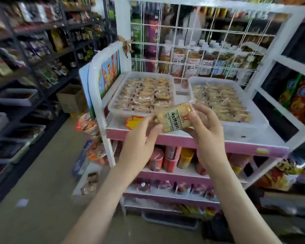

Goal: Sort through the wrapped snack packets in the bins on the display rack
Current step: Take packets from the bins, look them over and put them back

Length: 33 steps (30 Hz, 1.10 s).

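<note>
Two hands share one clear-wrapped yellow snack packet with a dark printed label (174, 118), held above the front edge of the pink-edged white display rack (245, 147): the left hand (139, 140) pinches its left end, the right hand (207, 127) grips its right. Best to keep the label up, check it, then lay it flat in whichever translucent plastic bin matches, left bin (113, 107) or right bin (236, 126)

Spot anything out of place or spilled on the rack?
Nothing spilled; left bin and right bin hold tidy rows. One packet is out, held by left hand and right hand over the shelf front. White scrap on the floor.
</note>
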Motion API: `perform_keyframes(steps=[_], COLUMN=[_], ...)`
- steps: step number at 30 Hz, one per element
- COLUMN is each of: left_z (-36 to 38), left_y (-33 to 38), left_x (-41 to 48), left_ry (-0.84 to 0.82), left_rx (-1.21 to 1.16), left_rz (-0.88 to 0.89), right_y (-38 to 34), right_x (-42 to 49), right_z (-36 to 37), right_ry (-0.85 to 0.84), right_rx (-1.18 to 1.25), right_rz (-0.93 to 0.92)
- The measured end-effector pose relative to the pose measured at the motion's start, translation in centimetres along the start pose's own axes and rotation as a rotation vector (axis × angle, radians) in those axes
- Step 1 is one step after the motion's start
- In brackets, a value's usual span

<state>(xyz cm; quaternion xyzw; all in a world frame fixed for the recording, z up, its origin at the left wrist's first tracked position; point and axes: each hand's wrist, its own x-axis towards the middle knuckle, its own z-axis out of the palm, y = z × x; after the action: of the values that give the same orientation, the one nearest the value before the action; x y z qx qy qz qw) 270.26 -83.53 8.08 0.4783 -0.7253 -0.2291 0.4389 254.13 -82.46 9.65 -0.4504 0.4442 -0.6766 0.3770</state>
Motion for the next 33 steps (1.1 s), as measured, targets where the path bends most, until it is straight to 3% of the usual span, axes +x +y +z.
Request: perform_keyframes(steps=[5, 8, 11, 14, 17, 26, 33], left_z=[0.1, -0.2, -1.0, -1.9, -2.9, -5.3, -5.3], left_y=[0.8, 0.4, 0.2, 0.3, 0.6, -0.7, -1.8], left_x=[-6.8, -9.7, -11.4, -12.1, -12.4, -13.2, -12.8], left_ry=[-0.008, 0.020, 0.019, -0.023, -0.074, -0.079, -0.077], left_rx=[-0.370, -0.402, -0.425, -0.386, -0.354, -0.243, -0.216], left_rz=[-0.355, -0.494, -0.581, -0.562, -0.502, -0.396, -0.417], right_y=[1.6, 2.5, 2.9, 2.9, 3.0, 3.9, 3.1], right_x=[-6.8, -9.8, -11.6, -12.7, -13.4, -14.3, -14.8], right_z=[-1.9, -2.6, -2.8, -2.3, -1.3, 1.5, 2.0], right_ry=[-0.013, -0.029, -0.019, 0.058, 0.124, 0.182, 0.174], right_rx=[0.132, 0.129, -0.051, -0.316, -0.403, -0.241, -0.076], right_rz=[0.205, 0.284, 0.267, 0.202, 0.163, 0.215, 0.293])
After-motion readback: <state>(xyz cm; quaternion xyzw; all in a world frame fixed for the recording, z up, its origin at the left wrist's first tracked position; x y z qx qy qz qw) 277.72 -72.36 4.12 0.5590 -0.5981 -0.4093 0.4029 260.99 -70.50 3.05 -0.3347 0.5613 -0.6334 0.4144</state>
